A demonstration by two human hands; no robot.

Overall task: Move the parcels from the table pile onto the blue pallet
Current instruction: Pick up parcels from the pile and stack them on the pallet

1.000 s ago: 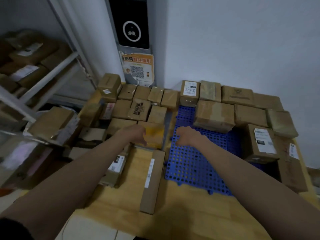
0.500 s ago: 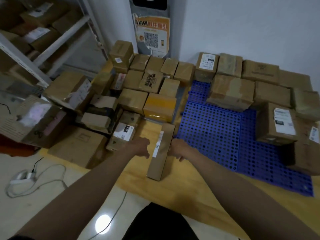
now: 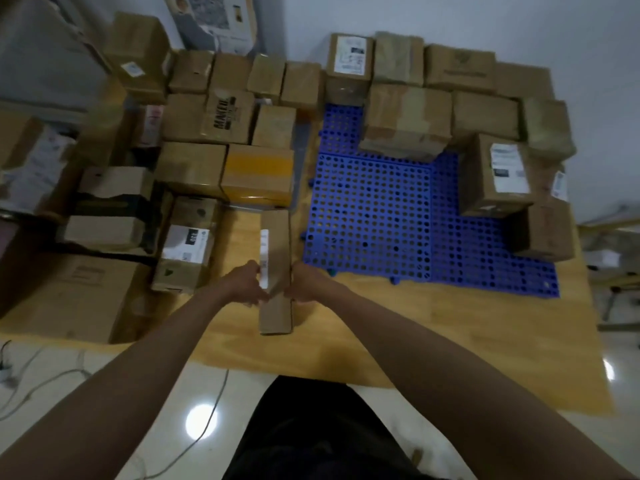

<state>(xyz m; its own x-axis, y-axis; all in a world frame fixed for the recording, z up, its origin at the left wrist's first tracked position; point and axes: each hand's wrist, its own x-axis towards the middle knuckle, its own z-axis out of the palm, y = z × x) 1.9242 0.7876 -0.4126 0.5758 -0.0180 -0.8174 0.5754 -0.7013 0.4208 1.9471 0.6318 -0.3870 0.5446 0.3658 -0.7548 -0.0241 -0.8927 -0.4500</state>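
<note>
A long narrow cardboard parcel point(image 3: 276, 244) with a white label strip lies on the wooden table point(image 3: 398, 337), just left of the blue pallet point(image 3: 377, 216). My left hand point(image 3: 244, 284) grips its left side and my right hand point(image 3: 306, 282) grips its right side, near the end closest to me. The pile of brown parcels point(image 3: 194, 168) fills the table's left half, with a yellow-taped box point(image 3: 258, 174) right behind the long parcel. Several parcels point(image 3: 405, 123) stand along the pallet's far and right edges; its near left area is bare.
Larger boxes point(image 3: 65, 296) sit at the far left beside the table. A cable point(image 3: 207, 420) runs across the shiny floor below the table's near edge. A poster point(image 3: 214, 19) hangs on the wall behind the pile.
Both hands drew back from the yellow-taped box and pallet to the long parcel and closed on its two sides. The view tilted down and nearer.
</note>
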